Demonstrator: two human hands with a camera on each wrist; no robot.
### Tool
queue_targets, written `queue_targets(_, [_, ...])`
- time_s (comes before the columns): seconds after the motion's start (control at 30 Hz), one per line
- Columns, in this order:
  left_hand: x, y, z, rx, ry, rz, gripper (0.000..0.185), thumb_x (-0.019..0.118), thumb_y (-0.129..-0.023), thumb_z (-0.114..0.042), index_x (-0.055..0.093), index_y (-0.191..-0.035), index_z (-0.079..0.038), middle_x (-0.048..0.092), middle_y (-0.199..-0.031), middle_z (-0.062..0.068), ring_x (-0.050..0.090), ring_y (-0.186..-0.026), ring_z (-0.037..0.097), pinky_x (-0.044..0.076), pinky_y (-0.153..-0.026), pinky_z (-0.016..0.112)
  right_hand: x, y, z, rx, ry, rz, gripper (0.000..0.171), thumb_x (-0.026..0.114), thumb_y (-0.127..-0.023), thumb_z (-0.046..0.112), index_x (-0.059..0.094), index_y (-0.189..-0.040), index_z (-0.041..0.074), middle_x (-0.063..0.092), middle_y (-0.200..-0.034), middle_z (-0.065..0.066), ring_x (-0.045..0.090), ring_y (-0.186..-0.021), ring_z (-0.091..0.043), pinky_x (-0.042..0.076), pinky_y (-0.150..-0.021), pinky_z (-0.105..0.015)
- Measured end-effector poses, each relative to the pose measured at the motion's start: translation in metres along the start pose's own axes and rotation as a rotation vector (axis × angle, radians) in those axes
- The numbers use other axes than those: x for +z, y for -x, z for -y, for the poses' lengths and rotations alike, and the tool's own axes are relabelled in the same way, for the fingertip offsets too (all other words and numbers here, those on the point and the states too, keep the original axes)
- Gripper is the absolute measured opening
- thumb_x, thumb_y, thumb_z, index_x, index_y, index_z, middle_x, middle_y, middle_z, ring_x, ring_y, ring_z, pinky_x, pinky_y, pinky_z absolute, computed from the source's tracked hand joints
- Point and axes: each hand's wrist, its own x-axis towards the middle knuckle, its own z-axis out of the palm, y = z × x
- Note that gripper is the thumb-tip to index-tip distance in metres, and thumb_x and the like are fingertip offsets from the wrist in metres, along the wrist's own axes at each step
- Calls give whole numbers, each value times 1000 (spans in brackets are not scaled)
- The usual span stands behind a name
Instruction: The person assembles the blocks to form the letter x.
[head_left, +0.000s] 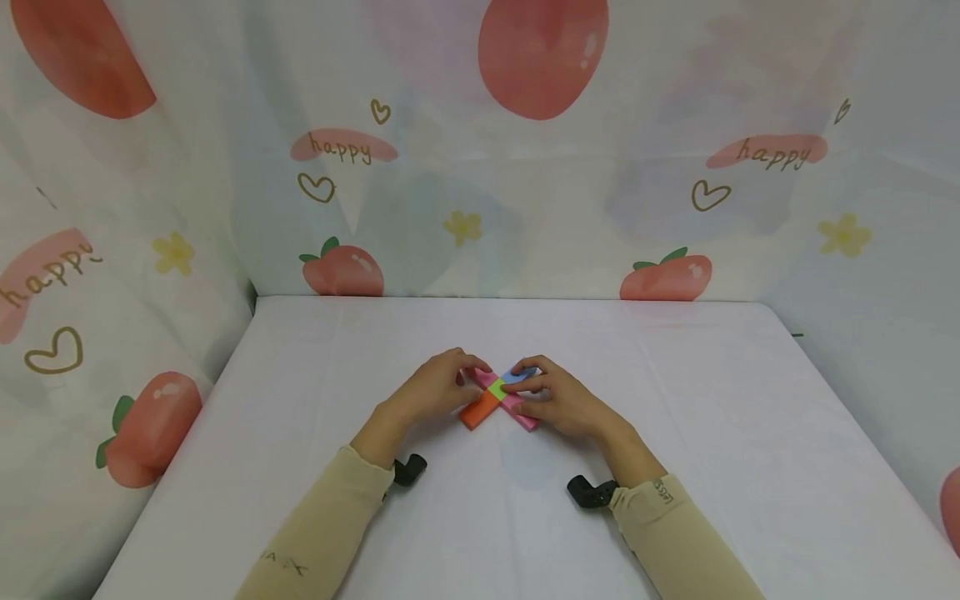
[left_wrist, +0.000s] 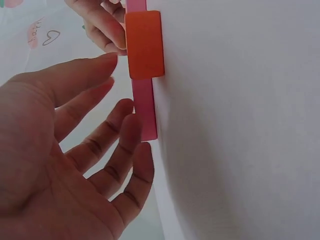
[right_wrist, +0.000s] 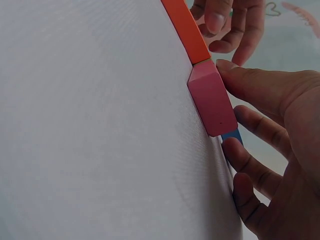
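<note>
Near the middle of the head view, a little below centre, coloured flat blocks lie crossed on the white table [head_left: 675,400]. An orange block [head_left: 480,409] points toward the lower left, a pink block [head_left: 521,412] toward the lower right, a blue block [head_left: 519,375] toward the upper right, and a small green square [head_left: 497,388] shows where they meet.

The left hand [head_left: 435,387] sits at the left of the cross, its fingers loosely spread and only slightly bent. In the left wrist view the fingertips [left_wrist: 131,117] lie against the edge of the pink block; the hand grips nothing.

The right hand [head_left: 558,400] rests at the right of the cross. In the right wrist view its thumb [right_wrist: 250,82] presses on the end of the pink block and its bent fingers [right_wrist: 245,160] touch the blue block's edge.

Behind the table hangs a pale curtain [head_left: 525,167] printed with peaches and hearts.
</note>
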Motion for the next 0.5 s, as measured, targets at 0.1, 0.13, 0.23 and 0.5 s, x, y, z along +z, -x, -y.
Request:
queue_targets(0.1, [2, 0, 2, 6, 0, 3, 37, 71, -87, -27, 63, -122, -30, 58, -105, -5, 53, -94, 14, 47, -79, 30, 0, -1, -1, -7, -9, -3, 31, 73, -86, 29, 71, -117, 28, 47, -135, 9, 41, -133, -23, 32, -108, -53])
queue_targets(0.13, [3, 0, 2, 4, 3, 5, 37, 71, -87, -28, 63, -122, -30, 58, -105, -5, 53, -94, 13, 47, -79, 30, 0, -1, -1, -10, -8, -4, 31, 73, -86, 29, 71, -117, 28, 47, -135, 9, 41, -133, -22, 32, -108, -52])
queue_targets(0.23, [5, 1, 4, 4, 11, 7, 36, 71, -87, -29, 63, -122, -31, 58, -104, -6, 53, -94, 13, 47, -79, 30, 0, -1, -2, -18, -7, -3, 31, 73, -86, 30, 71, -117, 29, 47, -135, 9, 41, -133, -22, 32, -108, -52])
queue_targets(0.5, [9, 2, 8, -14, 42, -1, 32, 70, -87, -31, 65, -119, -29, 58, -100, -7, 53, -91, 13, 46, -77, 30, 1, 0, -3, -28, -9, -11, 31, 73, -86, 32, 70, -117, 29, 48, -134, 9, 42, -132, -22, 33, -108, -51])
